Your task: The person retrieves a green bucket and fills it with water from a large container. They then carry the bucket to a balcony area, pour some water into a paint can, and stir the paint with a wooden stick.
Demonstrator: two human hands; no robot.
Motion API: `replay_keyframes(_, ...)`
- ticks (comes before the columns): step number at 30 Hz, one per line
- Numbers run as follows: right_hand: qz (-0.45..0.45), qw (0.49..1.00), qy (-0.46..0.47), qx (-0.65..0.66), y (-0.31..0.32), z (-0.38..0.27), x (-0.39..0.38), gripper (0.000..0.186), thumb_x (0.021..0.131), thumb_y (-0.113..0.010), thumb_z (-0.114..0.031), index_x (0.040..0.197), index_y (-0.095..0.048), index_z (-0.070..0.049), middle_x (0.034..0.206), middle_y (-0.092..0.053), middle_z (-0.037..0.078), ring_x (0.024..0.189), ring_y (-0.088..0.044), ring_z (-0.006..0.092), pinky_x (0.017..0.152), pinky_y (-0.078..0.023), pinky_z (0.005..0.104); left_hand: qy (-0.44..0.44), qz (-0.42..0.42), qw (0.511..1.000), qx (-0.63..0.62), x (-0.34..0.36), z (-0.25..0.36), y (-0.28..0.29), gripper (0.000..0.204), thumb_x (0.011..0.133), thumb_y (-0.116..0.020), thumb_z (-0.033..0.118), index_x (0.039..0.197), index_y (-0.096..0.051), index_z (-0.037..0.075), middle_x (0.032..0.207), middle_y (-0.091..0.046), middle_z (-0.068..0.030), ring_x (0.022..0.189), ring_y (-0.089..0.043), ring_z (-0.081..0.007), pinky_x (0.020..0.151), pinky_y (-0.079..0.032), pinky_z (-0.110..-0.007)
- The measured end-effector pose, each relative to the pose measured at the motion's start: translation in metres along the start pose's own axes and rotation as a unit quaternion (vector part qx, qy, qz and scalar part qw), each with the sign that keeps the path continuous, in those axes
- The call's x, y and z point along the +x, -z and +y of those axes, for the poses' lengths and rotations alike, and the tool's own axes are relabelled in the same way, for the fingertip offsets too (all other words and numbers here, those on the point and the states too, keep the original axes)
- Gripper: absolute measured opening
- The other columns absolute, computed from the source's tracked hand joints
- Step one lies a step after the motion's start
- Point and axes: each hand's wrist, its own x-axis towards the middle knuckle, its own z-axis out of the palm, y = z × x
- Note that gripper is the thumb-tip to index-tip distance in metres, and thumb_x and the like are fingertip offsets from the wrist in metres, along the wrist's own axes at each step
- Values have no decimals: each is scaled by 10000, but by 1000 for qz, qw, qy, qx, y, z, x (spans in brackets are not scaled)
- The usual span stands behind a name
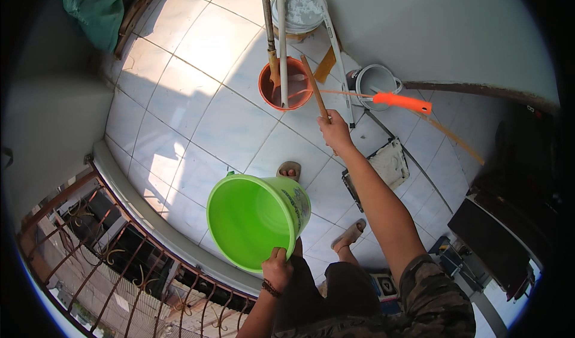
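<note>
Tilted with its mouth toward the camera, a green bucket (251,218) is hiding part of the person's left leg (299,296); the left hand (278,269) is gripping its near rim, fingers curled. The right hand (334,131) is holding a stick (313,86) in a closed grip. Past it, two poles (283,38) are standing in an orange bucket (266,77). Farther right, a grey pail (383,75) and a tray (389,163) are resting on the floor (239,122).

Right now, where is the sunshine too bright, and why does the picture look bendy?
In the head view, sunlight whitens the upper-left floor, with shadow beside it; in the head view, the wide fisheye lens curves the railing and the corners are black; in the head view, the green bucket shows no white glare.
</note>
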Motion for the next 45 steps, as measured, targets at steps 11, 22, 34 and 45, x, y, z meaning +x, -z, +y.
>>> replay_keyframes(11, 128, 984, 83, 91, -110, 16, 54, 319, 853, -688, -150, 1156, -620, -77, 1018, -563, 151, 949, -586, 307, 866, -469, 395, 8, 8, 1000, 4, -2, -12, -8, 209, 630, -630, 10, 824, -585, 75, 860, -610, -95, 720, -614, -326, 614, -506, -423)
replay_keyframes(22, 103, 984, 130, -60, -138, -16, 66, 660, 793, -723, -86, 1382, -432, -20, 1304, -517, 187, 1161, -545, 345, 966, -470, 391, 26, 26, 999, -7, 7, -14, -3, 198, 672, -636, 3, 850, -590, 75, 858, -617, -101, 668, -622, -327, 584, -521, -412)
replay_keyframes(34, -24, 997, 52, 54, -47, 23, -11, 501, 855, -708, -141, 1307, -534, -12, 1157, -643, 128, 1010, -638, 213, 890, -510, 327, -36, -13, 999, 24, 4, 7, -7, 203, 656, -627, 3, 843, -572, 62, 900, -622, -107, 676, -620, -338, 585, -516, -427)
replay_keyframes(45, 219, 925, -169, 261, 259, 235, -358, 269, 917, -607, -167, 1122, -648, 3, 852, -661, 63, 723, -603, 102, 632, -501, 258, -369, -253, 878, 168, -85, 202, -35, 134, 794, -562, 105, 922, -532, 79, 835, -564, -100, 692, -639, -262, 620, -529, -397)
